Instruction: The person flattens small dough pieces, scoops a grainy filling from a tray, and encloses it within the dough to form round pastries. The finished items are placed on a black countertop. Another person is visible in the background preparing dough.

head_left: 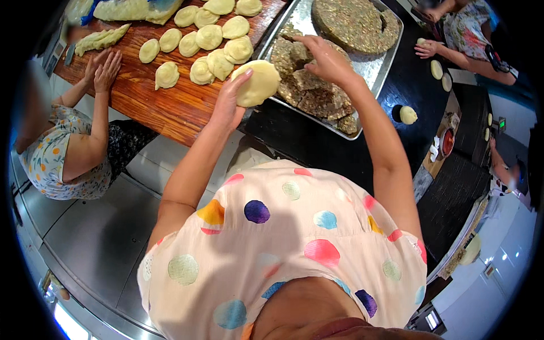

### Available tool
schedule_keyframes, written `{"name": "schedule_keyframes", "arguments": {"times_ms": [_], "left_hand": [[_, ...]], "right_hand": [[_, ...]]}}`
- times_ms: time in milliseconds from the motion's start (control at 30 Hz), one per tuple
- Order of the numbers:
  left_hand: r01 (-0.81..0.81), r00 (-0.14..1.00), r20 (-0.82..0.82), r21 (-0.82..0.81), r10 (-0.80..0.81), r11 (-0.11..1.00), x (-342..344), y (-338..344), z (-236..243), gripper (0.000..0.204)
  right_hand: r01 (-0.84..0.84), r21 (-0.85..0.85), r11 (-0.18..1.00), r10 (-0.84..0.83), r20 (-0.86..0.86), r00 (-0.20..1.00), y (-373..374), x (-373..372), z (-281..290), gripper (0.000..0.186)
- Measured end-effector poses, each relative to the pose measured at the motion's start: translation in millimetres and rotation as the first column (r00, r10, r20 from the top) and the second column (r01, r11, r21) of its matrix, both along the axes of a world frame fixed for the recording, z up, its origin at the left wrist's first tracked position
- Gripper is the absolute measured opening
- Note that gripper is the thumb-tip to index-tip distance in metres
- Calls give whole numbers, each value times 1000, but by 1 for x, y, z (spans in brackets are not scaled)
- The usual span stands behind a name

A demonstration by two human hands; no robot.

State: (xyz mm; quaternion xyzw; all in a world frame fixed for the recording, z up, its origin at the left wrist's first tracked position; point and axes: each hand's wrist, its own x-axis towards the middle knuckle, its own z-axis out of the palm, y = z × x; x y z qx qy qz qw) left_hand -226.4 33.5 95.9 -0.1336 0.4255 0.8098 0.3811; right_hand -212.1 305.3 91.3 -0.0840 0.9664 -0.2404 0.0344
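My left hand (pixel 229 105) holds a flat round of pale yellow dough (pixel 258 84) upright by its edge, thumb across its face. To the right, my right hand (pixel 328 61) reaches into a broken mass of brown, nut-studded filling (pixel 317 93), its forefinger and thumb curved around a lump; the other fingertips are partly hidden. The filling lies crumbled in a metal tray (pixel 362 73). A large, smooth-sided block of the same filling (pixel 351 25) sits at the tray's far end.
Several dough pieces (pixel 209 37) lie on the wooden board (pixel 187 110) at left. A co-worker's hands (pixel 105 71) rest at its left edge. Another person's hand (pixel 429 49) works at the far right of the black table (pixel 391 122), near a filled dough ball (pixel 408 115) and a red-filled bowl (pixel 447 141).
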Motion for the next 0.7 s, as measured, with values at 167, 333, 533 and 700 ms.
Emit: {"name": "schedule_keyframes", "arguments": {"times_ms": [167,333,533,700], "left_hand": [[-118,992,46,-30,120,992,0,-26,-16,43],[-78,997,-17,-3,78,997,-4,-20,-22,41],[-93,996,30,157,89,983,-17,21,-11,38],[-53,978,206,438,-43,897,-19,84,0,42]], "right_hand": [[-242,226,944,175,281,944,1,-42,-26,65],[-253,145,957,227,175,958,12,-45,-43,52],[363,-434,825,-243,308,920,31,-17,-12,47],[273,-887,374,-183,218,959,-15,25,60,55]]}}
